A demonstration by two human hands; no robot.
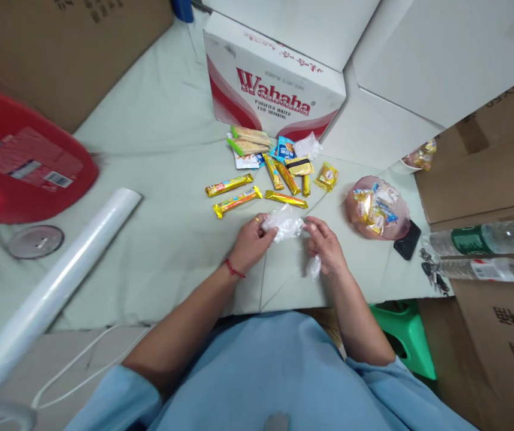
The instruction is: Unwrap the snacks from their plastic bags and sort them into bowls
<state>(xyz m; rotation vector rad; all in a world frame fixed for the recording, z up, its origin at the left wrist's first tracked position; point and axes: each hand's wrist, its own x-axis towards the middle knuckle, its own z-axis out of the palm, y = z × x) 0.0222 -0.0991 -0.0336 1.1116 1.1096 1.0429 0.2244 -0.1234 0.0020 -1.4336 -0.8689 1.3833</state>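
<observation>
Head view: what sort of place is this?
Likely a stockroom or back room: large brown cartons on both sides, a Wahaha water box and snack packets on a cloth-covered table.

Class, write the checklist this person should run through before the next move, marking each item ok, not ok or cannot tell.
1. Left hand gripping the crumpled clear plastic: ok.
2. Right hand free of anything else: not ok; a smaller plastic piece shows against it.
3. Crumpled clear plastic empty: cannot tell; its folds and glare hide the inside.
4. Pink bowl upright, with wrapped snacks inside: ok.
5. Keys well back from the edge of the table: not ok; they lie close to it.
</observation>
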